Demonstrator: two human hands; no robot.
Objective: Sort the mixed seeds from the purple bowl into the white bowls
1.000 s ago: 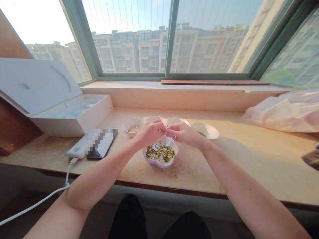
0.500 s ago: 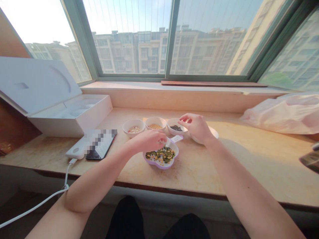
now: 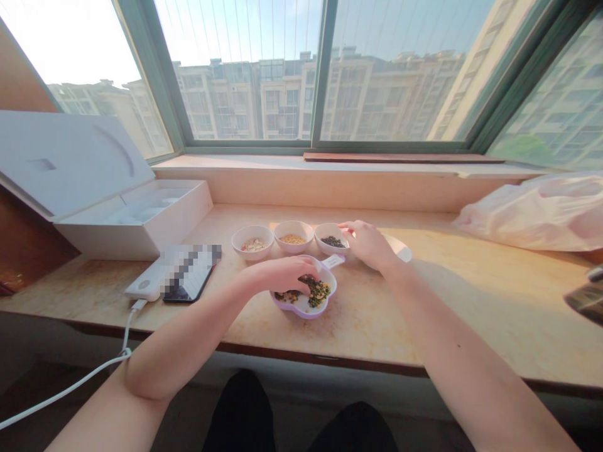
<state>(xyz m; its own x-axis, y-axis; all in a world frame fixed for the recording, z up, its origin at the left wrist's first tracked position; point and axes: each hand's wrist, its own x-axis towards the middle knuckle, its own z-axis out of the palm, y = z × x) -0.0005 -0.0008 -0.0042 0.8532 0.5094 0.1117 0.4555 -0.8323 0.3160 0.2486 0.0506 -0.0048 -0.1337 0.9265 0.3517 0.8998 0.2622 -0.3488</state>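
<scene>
My left hand [image 3: 292,275] reaches into a white dish with a purple rim [image 3: 306,314] and a short handle. Its thumb and fingers are apart, down among mixed green, yellow and dark beans [image 3: 321,292]. The fingertips are partly hidden in the beans. My right hand [image 3: 370,243] has its fingers at the right rim of a small white bowl [image 3: 331,251] of black beans [image 3: 332,241], and appears to grip that rim. Behind this hand a white plate or bowl [image 3: 401,250] is mostly covered.
Two more white bowls stand in the row, one with yellow beans [image 3: 292,239], one with pale and reddish pieces [image 3: 254,244]. At left are an opened white box [image 3: 179,216], a phone [image 3: 191,290] and a white device [image 3: 144,285] with a cable. A plastic bag [image 3: 537,213] lies right.
My left hand has lowered from above the dish into the beans, its fingers spreading and parting them. My right hand has come down slightly onto the rim of the black bean bowl.
</scene>
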